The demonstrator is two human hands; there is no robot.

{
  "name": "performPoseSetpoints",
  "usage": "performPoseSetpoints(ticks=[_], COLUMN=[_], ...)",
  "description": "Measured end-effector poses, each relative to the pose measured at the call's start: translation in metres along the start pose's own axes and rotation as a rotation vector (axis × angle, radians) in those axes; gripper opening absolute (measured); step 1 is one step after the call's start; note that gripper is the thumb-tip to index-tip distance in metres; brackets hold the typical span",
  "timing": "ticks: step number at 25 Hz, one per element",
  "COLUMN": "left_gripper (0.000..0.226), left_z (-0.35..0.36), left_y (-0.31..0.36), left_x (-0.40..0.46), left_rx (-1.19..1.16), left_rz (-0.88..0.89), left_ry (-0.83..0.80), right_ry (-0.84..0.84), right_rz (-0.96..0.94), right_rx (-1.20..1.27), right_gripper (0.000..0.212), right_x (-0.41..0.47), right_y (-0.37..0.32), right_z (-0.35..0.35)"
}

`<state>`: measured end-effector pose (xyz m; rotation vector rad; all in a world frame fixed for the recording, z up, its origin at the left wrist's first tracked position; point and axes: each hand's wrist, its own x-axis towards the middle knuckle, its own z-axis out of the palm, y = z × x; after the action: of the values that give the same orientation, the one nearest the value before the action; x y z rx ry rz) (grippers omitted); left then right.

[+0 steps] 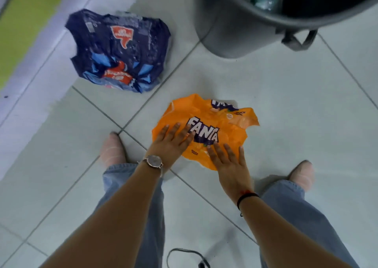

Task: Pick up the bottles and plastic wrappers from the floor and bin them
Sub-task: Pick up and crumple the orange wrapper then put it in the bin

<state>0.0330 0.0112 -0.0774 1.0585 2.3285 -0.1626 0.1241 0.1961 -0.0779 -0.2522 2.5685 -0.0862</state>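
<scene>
Lying flat on the floor tiles [286, 104] at centre frame, the orange Fanta wrapper [212, 122] looks thin, light, limp and slippery; bunching its near edge should grip best. Left hand [173, 139] and right hand [228, 163] rest on it, fingers spread, clamping nothing. Two wrappers remain: this one and a dark blue wrapper [118, 50], upper left. Bottles show only inside the grey bin [235, 22], upper right.

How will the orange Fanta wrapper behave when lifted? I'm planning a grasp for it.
The orange Fanta wrapper looks like thin, creased film lying nearly flat on the tiled floor, so it will probably be floppy and very light. Its glossy surface may slip under flat palms; the left hand and right hand rest open on it, so bunching it likely grips better.
</scene>
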Motion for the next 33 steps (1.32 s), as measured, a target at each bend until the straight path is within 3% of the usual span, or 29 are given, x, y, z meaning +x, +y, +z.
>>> performPoseSetpoints(ticks=[1, 3, 9, 11, 15, 17, 21, 29, 33], left_gripper=[0.046, 0.041, 0.056, 0.059, 0.074, 0.089, 0.109, 0.062, 0.062], left_z=[-0.01, -0.026, -0.047, -0.043, -0.019, -0.006, 0.017, 0.021, -0.006], left_y=[-0.021, -0.059, -0.174, -0.203, -0.246, -0.256, -0.254, -0.248, -0.238], left_x=[-0.007, -0.017, -0.019, -0.011, 0.006, 0.013, 0.029, 0.051, 0.029], left_rx=[0.018, -0.011, -0.057, -0.066, -0.146, -0.099, -0.007, -0.099, -0.201], left_rz=[-0.02, -0.088, -0.333, -0.394, -0.518, -0.49, -0.441, -0.496, -0.524], left_ry=[-0.001, 0.0, 0.082, 0.123, -0.181, -0.293, -0.286, -0.21, -0.227], right_ry=[0.017, 0.013, 0.136, 0.104, -0.016, -0.094, -0.115, -0.03, 0.048], right_rz=[-0.002, -0.001, -0.092, -0.149, -0.152, -0.122, -0.09, -0.171, -0.205], right_rx=[0.018, 0.045, -0.017, 0.001, 0.033, 0.019, -0.004, -0.079, -0.081], right_gripper=[0.045, 0.054, 0.053, 0.047, 0.062, 0.07, 0.076, 0.037, 0.032], right_x=[0.016, 0.05, 0.171, 0.203, 0.246, 0.257, 0.268, 0.288, 0.277], right_y=[-0.011, -0.032, -0.075, -0.085, -0.1, -0.105, -0.111, -0.103, -0.099], right_z=[-0.015, -0.044, -0.106, -0.115, -0.101, -0.085, -0.062, -0.071, -0.112])
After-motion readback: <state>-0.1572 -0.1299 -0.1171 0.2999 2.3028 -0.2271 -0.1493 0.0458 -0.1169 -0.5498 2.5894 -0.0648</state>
